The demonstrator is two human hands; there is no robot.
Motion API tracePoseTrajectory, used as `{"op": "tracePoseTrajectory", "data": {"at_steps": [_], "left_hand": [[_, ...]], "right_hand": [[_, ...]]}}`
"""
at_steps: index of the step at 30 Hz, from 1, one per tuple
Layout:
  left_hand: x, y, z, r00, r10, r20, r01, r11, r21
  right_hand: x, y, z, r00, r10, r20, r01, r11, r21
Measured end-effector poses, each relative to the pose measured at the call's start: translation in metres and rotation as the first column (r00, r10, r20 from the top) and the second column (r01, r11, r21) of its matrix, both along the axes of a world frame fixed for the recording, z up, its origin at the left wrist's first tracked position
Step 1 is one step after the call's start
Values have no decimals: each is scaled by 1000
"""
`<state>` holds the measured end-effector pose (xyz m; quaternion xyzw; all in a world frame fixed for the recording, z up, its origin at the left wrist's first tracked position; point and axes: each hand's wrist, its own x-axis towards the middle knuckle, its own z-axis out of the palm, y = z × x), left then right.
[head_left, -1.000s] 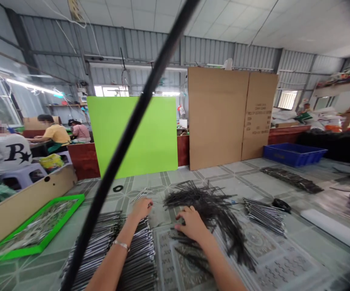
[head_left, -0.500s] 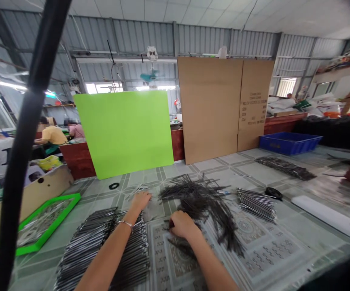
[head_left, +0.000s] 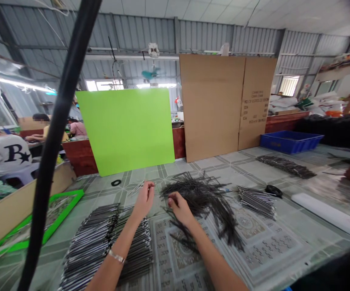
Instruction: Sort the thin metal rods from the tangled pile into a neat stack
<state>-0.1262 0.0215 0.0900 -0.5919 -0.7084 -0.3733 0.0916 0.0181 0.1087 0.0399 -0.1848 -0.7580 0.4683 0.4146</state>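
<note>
My left hand (head_left: 144, 200) is raised with its fingertips pinched together, just right of a small loose bunch of thin rods (head_left: 136, 188); nothing shows between the fingers. My right hand (head_left: 179, 208) has curled fingers at the near edge of a tangled heap of dark thin metal rods (head_left: 202, 198). It may touch strands there, though the picture does not settle whether it grips any. Under my left forearm lies a large stack of shiny metal rods (head_left: 108, 238). To the right rests a smaller aligned bundle of rods (head_left: 256, 201).
The work surface is a patterned floor mat (head_left: 253, 250). On it lie a further rod bundle (head_left: 285, 166), a black tape roll (head_left: 273, 190) and a white foam roll (head_left: 326, 214). Beyond stand a blue crate (head_left: 291, 142), cardboard sheets (head_left: 213, 107) and a green board (head_left: 126, 131). Co-workers (head_left: 6, 153) sit left.
Both hands have lifted slightly and drawn closer together. My right hand has risen off the heap's lower part, and my left fingers have pinched together. The view has shifted a little.
</note>
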Motion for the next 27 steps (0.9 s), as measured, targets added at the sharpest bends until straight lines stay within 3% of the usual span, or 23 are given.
{"op": "tracePoseTrajectory", "data": {"at_steps": [2,4,8,11,20,27], "left_hand": [[2,-20,-3,998,-34,60,32,999,41],[1,-37,-9,996,-37,82,34,999,33],[-2,-56,-18,999,-47,-6,46,992,-114],[-1,-58,-19,997,-56,-49,46,982,-182],[-2,-56,-26,976,-77,-204,27,972,-234],[-3,-56,-25,957,-96,-273,36,976,-216]], "right_hand": [[-3,3,-2,997,-53,-63,48,995,-88],[-3,3,-2,991,-121,-56,117,991,-62],[2,-1,0,991,-127,39,111,953,282],[3,-5,-2,982,-124,145,52,903,427],[5,-12,3,989,-10,149,-63,876,478],[6,-17,6,980,-17,199,-91,851,518]]}}
